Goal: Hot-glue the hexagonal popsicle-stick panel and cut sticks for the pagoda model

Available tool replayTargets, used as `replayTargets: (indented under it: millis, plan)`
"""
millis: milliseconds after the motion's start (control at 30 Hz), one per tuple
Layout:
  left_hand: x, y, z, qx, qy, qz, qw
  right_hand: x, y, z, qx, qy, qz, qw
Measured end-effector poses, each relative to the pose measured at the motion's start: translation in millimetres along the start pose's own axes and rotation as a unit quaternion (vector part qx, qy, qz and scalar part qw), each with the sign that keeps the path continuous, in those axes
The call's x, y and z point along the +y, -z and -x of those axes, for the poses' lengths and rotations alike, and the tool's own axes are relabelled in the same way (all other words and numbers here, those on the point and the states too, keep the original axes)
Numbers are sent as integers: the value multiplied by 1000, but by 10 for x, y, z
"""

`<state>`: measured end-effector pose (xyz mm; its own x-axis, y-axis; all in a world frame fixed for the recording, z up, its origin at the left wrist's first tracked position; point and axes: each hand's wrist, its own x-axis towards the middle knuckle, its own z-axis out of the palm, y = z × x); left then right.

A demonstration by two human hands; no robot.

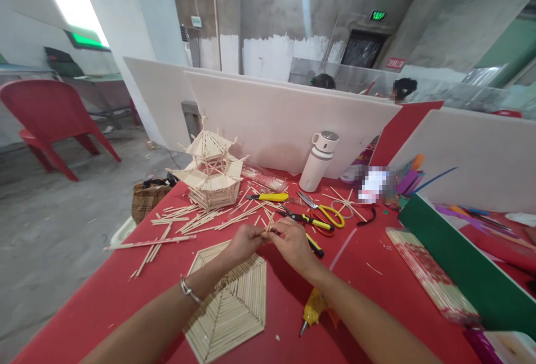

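Observation:
My left hand [246,242] and my right hand [291,239] meet above the red table, fingers pinched together. Between them is a small bunch of short wooden sticks [270,222], their tips poking up past my fingers; the lower part is hidden. Below my left forearm lies a flat hexagonal panel [238,302] made of sticks laid side by side. A tiered pagoda model [211,171] of the same pale sticks stands at the back left. Loose sticks [201,220] are scattered in front of it. A yellow glue gun [313,307] rests partly under my right forearm.
Behind my hands lie a yellow utility knife [272,197], pliers [307,219] and yellow-handled scissors [333,214]. A white bottle [317,163] stands against a white partition [268,118]. To the right are a packet of sticks [433,274] and a green-sided box [464,258].

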<state>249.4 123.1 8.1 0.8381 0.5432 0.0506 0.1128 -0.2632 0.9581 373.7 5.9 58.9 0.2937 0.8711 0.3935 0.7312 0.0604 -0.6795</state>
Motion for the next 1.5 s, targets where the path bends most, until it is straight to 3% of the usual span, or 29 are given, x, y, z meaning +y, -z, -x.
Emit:
replayTargets:
  millis: [167,267,333,400,467,533,600,900,1000,1067,1100,1133,1167,1200,1233,1267,1300,1333,1433,1500]
  plan:
    - [105,-17,-14,16,16,39,999,50,7,-52,-11,-1,26,1000]
    - [249,43,-26,19,41,83,996,145,128,-115,-59,13,13,998]
    - [371,136,-24,9,69,124,990,251,266,-135,-78,-3,79,994]
    - [499,261,-7,-5,103,162,981,381,415,-127,-105,-55,218,969]
    - [613,393,25,-17,134,188,973,509,534,-97,-168,-137,327,920]
    - [697,510,64,-28,157,200,967,612,601,-66,-217,-168,380,884]
    - [744,603,99,-42,176,199,963,682,620,-55,-229,-174,390,875]
    - [734,967,233,-85,220,203,950,808,704,-208,-226,-222,260,912]
    - [721,1083,300,-121,225,238,937,782,776,-189,-260,-262,109,923]
    - [708,1132,329,-133,232,248,931,697,818,-138,-273,-282,-47,919]
    - [701,1149,336,-134,234,249,930,625,832,-103,-278,-287,-138,906]
    - [695,1162,336,-134,235,247,930,535,837,-64,-277,-301,-293,864]
    - [691,1173,332,-133,234,245,931,428,832,-24,-283,-308,-436,797]
    - [692,1184,325,-134,232,243,932,313,815,12,-302,-310,-523,734]
    - [697,1194,317,-137,230,242,933,195,787,42,-310,-304,-574,695]
    - [708,1204,311,-145,226,242,932,84,749,61,-326,-301,-593,672]
    - [724,1214,309,-159,222,244,931,-14,706,68,-340,-297,-588,671]
    - [744,1221,313,-177,217,245,928,-95,661,59,-350,-294,-559,692]
    - [808,1232,353,-231,197,252,919,-233,544,-45,-350,-261,-365,822]
    - [838,1232,394,-243,195,254,916,-277,497,-151,-351,-235,-249,872]
